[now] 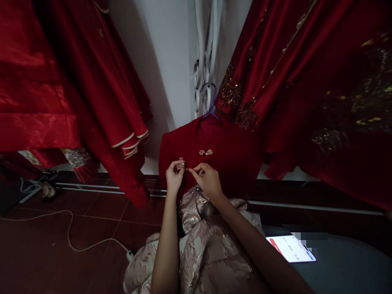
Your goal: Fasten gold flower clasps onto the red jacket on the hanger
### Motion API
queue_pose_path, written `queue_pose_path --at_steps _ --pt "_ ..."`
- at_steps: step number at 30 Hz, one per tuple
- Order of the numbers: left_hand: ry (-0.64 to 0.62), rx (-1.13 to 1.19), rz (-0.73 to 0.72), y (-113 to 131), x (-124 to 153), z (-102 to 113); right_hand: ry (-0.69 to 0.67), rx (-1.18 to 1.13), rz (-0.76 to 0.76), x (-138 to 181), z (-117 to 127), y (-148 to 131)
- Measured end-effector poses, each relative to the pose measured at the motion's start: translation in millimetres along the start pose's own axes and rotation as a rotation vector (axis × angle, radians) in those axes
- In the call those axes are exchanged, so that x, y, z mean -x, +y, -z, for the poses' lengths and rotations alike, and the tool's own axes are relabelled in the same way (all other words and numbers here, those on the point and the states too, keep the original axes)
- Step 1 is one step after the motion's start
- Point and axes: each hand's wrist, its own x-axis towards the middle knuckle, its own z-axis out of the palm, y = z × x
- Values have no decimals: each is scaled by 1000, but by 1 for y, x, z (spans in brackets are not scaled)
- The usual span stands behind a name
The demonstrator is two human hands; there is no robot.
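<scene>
At the centre of the head view, a dark red cloth jacket point(237, 141) hung from a thin purple hanger point(212, 107), in front of white metal scrollwork point(208, 53). One upper pearl-and-gold beaded fastening point(206, 152) lay across the jacket's chest. A lower pearl-and-gold beaded fastening point(181, 159) was positioned below it, toward the left, partly covered by fingers. The left hand point(175, 174) was closed in a pinch, thumb against fingertips, and gripped the lower fastening. The right hand point(206, 179) was likewise closed, thumb and index finger pinched together on the facing end of the same fastening. The fingertips of the two hands were near each other, with a small section visible between them; its finer detail was too small to tell.

Below the hands, shiny silver-pink brocade fabric point(228, 245) extended toward the viewer. At the lower right, a phone with a lit white screen point(290, 249) rested on a dark grey-green tabletop point(346, 269). Red satin garments with pale trim point(119, 102) hung at the left; red garments with gold beadwork point(275, 61) hung at the right. A thin white cable point(72, 239) curved across the reddish-brown tiled floor point(39, 249).
</scene>
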Motion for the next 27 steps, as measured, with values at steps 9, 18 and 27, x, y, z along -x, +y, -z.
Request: queue_pose_path --at_steps 9,18,27 --pt "16 141 135 3 1 5 -18 -244 -71 -18 5 -3" --pt "49 127 168 1 -1 3 31 -258 -29 -25 -23 3" --pt "-6 -25 133 4 -4 6 61 -246 9 -25 -31 8"
